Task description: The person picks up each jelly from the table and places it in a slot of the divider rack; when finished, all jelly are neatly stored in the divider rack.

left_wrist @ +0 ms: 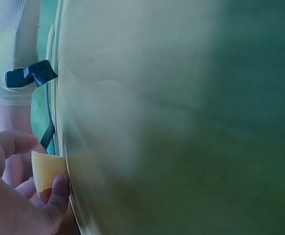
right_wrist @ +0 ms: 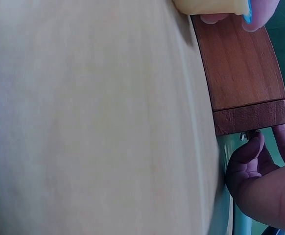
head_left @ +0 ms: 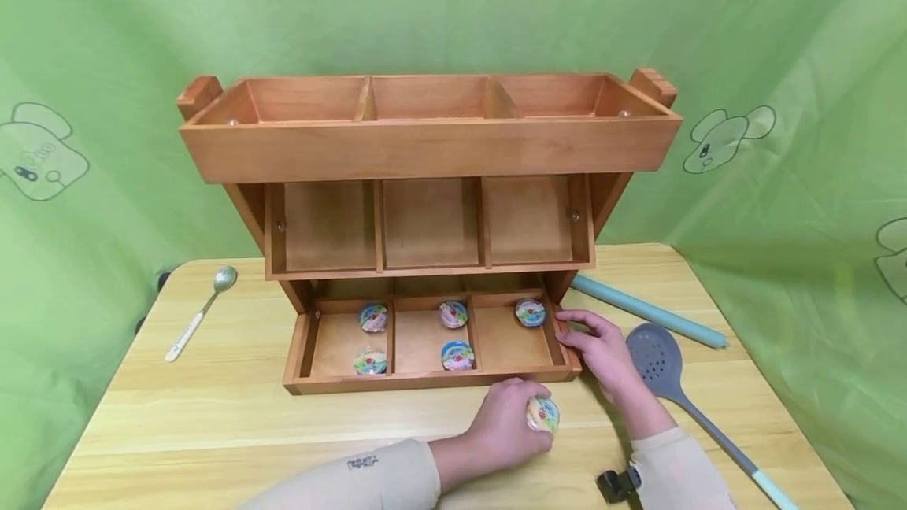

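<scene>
My left hand [head_left: 506, 425] pinches a small jelly cup [head_left: 542, 415] with a printed lid, just in front of the rack over the table. In the left wrist view, the same jelly cup [left_wrist: 48, 171] shows its pale yellow side between thumb and fingers. My right hand [head_left: 602, 351] grips the right end of the wooden rack's bottom tray [head_left: 432, 381]. From the right wrist, my thumb [right_wrist: 248, 152] presses the tray's outer end [right_wrist: 252, 117], with other fingers at its upper edge. Inside the bottom tray lie several jelly cups, including one [head_left: 530, 312] in the right compartment.
Above the bottom tray, the wooden rack has a tilted middle tray [head_left: 431, 223] and a top tray [head_left: 432, 152], each in three compartments. A spoon [head_left: 201, 313] lies left. To the right are a teal rod [head_left: 648, 309] and a grey slotted spatula [head_left: 655, 356].
</scene>
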Motion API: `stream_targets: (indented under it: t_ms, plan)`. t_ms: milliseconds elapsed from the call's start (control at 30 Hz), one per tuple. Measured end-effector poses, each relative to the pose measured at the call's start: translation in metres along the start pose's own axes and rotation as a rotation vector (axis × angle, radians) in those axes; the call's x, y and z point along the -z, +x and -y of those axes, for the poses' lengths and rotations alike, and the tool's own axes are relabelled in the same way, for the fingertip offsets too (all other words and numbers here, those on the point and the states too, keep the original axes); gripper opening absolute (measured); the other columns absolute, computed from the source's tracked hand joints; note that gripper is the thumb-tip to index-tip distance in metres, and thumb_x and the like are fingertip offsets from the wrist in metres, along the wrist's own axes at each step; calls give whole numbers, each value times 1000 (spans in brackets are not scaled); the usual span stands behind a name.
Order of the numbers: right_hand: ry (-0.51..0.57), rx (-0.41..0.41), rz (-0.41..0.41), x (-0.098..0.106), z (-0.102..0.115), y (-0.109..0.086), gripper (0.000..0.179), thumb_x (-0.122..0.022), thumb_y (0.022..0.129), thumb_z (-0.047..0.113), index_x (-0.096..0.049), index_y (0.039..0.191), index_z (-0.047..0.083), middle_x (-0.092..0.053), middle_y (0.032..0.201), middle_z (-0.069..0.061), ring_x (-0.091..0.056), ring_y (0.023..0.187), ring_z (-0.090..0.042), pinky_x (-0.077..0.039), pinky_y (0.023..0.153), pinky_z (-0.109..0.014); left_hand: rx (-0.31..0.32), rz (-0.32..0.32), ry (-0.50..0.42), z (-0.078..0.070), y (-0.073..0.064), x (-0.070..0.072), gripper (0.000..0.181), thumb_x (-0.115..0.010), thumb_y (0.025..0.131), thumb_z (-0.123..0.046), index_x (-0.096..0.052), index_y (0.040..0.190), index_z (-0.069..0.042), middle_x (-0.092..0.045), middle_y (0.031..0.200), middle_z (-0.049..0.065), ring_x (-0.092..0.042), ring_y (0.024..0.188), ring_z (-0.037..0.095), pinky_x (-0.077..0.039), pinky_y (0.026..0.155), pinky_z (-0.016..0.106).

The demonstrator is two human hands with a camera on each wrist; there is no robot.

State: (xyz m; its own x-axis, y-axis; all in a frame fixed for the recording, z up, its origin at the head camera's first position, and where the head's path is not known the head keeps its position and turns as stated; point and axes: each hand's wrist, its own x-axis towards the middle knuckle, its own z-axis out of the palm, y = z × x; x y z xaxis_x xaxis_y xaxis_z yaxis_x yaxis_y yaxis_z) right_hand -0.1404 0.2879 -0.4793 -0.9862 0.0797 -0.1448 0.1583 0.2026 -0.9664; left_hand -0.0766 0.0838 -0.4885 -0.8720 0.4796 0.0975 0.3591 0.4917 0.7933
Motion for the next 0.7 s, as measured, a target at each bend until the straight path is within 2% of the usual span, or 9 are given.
stream_targets:
  t_ms: [133, 267, 400, 500, 600, 700]
  plan:
    - [7, 2, 4, 1, -1, 0, 40, -67, 93, 6, -59, 131, -4, -54, 131, -26, -66, 96, -25, -56, 78, -33, 20, 11, 16, -1, 1, 0, 49, -89, 61, -12, -73, 107, -13, -58, 87, -12, -50, 79, 1, -43, 66, 12]
    - [7, -2, 5, 2, -2, 1, 40, -66, 94, 6, -59, 132, -4, -54, 132, -26, -66, 98, -27, -56, 79, -33, 39, 28, 1, -2, 1, 2, 47, -91, 61, -16, -74, 105, -15, -60, 90, -14, -52, 84, 3, -44, 72, 15]
    - [-4, 8, 1, 1, -2, 1, 39, -67, 94, 7, -59, 131, -3, -54, 132, -25, -65, 97, -25, -55, 79, -32, -1, 37, -32, -4, -1, 10, 45, -91, 64, -20, -75, 105, -14, -63, 94, -15, -54, 88, 2, -44, 78, 16]
    - [-15, 20, -1, 1, -2, 1, 38, -67, 94, 7, -60, 130, -3, -54, 132, -24, -65, 96, -23, -55, 78, -31, -48, 29, -93, -7, 0, 21, 44, -91, 67, -20, -76, 107, -12, -66, 98, -14, -56, 89, 0, -45, 81, 16]
    - [-29, 25, -3, 1, -3, 1, 37, -67, 93, 8, -61, 128, -3, -55, 131, -23, -65, 94, -22, -55, 78, -31, -77, 4, -144, -10, 5, 32, 45, -92, 69, -19, -76, 110, -11, -66, 101, -12, -56, 89, -1, -46, 79, 16]
    - [-35, 21, -4, 1, -5, 1, 37, -68, 93, 8, -61, 128, -2, -56, 129, -22, -65, 92, -22, -56, 76, -32, -74, -33, -174, -13, 12, 42, 46, -92, 69, -18, -76, 111, -11, -66, 101, -11, -55, 85, 0, -47, 74, 17]
